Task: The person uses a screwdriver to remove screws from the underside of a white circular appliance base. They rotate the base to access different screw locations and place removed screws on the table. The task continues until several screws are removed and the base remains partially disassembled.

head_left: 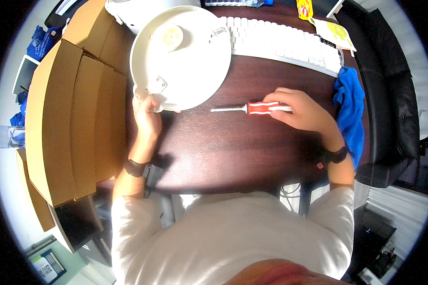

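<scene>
My left hand grips the near left rim of a round white dish-shaped part, thumb on its inner side. A raised round piece sits toward the far side inside it, and a small bracket with screws lies by my thumb. What the part is for does not show. Over the dark table, my right hand is closed around the red and white handle of a screwdriver. Its metal shaft points left toward the white part, with the tip apart from it.
A white keyboard lies along the table's far side. At the right edge hangs a blue cloth. An open cardboard box stands close on the left. Small packets lie at the far right, before a black seat.
</scene>
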`<state>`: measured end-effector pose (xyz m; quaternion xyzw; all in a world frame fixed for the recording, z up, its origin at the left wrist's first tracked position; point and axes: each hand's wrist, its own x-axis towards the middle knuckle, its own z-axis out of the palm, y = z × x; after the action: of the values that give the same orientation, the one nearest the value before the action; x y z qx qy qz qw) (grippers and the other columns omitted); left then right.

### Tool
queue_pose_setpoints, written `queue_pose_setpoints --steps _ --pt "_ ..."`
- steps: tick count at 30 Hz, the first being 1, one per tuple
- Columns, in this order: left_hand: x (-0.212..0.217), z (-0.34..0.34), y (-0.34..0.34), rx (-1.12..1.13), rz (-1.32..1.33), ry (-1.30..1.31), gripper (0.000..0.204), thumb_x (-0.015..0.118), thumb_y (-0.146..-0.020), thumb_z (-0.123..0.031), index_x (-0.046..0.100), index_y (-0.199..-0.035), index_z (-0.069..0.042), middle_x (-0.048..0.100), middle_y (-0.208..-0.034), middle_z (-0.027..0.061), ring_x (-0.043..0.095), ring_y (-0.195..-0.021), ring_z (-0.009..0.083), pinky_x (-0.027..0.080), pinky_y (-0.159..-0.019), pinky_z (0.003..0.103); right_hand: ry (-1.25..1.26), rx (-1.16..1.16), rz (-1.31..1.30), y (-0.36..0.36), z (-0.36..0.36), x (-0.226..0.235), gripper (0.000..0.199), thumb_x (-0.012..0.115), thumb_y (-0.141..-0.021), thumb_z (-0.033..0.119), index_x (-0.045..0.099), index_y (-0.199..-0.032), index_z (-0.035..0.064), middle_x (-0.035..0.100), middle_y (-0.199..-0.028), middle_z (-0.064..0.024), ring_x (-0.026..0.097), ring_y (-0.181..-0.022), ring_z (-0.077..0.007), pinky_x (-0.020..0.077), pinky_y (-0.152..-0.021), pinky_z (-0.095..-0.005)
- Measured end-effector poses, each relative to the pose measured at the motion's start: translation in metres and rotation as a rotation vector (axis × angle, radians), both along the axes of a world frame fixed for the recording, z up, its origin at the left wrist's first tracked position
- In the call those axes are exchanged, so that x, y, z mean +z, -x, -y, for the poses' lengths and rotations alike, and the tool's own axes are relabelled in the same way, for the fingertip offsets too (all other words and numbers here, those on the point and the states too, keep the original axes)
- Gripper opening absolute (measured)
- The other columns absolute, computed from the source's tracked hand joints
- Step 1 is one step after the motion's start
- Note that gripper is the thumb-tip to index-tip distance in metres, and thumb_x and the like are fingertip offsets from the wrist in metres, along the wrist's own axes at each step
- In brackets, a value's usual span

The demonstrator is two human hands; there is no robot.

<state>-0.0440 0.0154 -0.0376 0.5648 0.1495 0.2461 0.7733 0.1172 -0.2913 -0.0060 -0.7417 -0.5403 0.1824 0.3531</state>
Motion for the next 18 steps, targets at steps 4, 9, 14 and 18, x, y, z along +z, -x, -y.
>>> queue_pose_setpoints --steps 4,9,14,18 --pt "-0.012 -0.008 0.001 0.015 0.005 -0.01 0.05 0.038 -0.068 0.001 0.032 -0.118 0.002 0.044 -0.105 0.0145 0.052 -0.09 0.0278 0.057 -0.059 0.046 -0.008 -0.062 0.09 0.015 -0.011 -0.004 0.019 0.062 -0.075 0.013 0.059 -0.092 0.005 0.055 -0.078 -0.0104 0.056 -0.069 -0.0271 0.044 -0.061 -0.0348" --pt "-0.012 -0.007 0.001 0.012 0.01 -0.024 0.05 0.037 -0.068 0.001 0.032 -0.118 0.002 0.044 -0.104 0.0147 0.052 -0.091 0.0277 0.057 -0.06 0.045 0.012 -0.012 0.169 0.037 -0.019 -0.008 0.018 0.065 -0.072 0.017 0.058 -0.085 0.007 0.055 -0.078 -0.0081 0.055 -0.072 -0.025 0.0448 -0.063 -0.0348" --pt "-0.016 -0.006 0.0 0.05 0.006 -0.042 0.049 0.037 -0.068 0.001 0.034 -0.117 0.002 0.046 -0.105 0.0135 0.052 -0.09 0.0253 0.056 -0.064 0.04 -0.013 -0.013 0.289 0.041 -0.025 -0.013 0.019 0.065 -0.073 0.021 0.057 -0.082 0.006 0.054 -0.081 -0.0067 0.053 -0.074 -0.0244 0.0453 -0.064 -0.034" --pt "-0.018 -0.012 0.001 -0.021 0.014 -0.048 0.048 0.037 -0.068 0.002 0.036 -0.116 0.001 0.047 -0.105 0.0121 0.052 -0.09 0.0236 0.054 -0.069 0.039 0.049 -0.039 0.299 0.033 -0.03 -0.002 0.019 0.065 -0.075 0.023 0.058 -0.08 0.0062 0.056 -0.078 -0.008 0.055 -0.07 -0.0251 0.0459 -0.062 -0.0354"
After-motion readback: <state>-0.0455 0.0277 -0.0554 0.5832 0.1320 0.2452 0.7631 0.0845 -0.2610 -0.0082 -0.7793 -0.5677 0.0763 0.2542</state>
